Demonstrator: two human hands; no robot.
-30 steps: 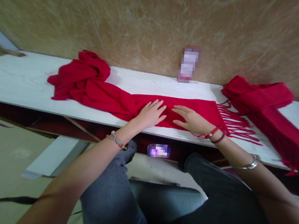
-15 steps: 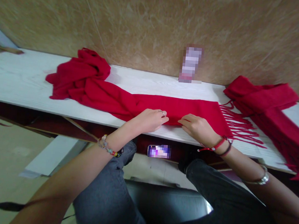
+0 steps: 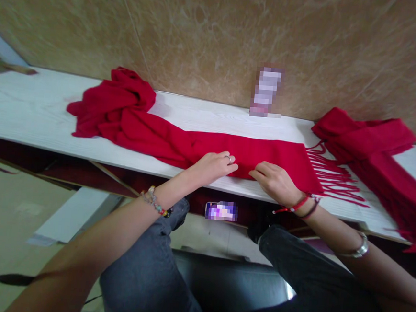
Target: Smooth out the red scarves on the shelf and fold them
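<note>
A long red scarf (image 3: 266, 153) lies stretched along the white shelf (image 3: 27, 113), bunched at its left end (image 3: 114, 103), with fringe (image 3: 330, 177) at its right end. My left hand (image 3: 212, 167) rests on the scarf's near edge, fingers curled and pinched on the fabric. My right hand (image 3: 276, 181) sits a little to the right on the same edge, fingers also curled on the cloth. Both wrists wear bracelets.
A second red scarf (image 3: 377, 155) lies heaped at the shelf's right end. A blurred upright object (image 3: 266, 92) leans against the tan marbled wall. A phone (image 3: 221, 211) lies below the shelf edge between my knees. A white board (image 3: 77, 213) lies on the floor at left.
My hands went from lying flat on the middle of the scarf to drawing back to its near edge and curling their fingers onto the cloth there.
</note>
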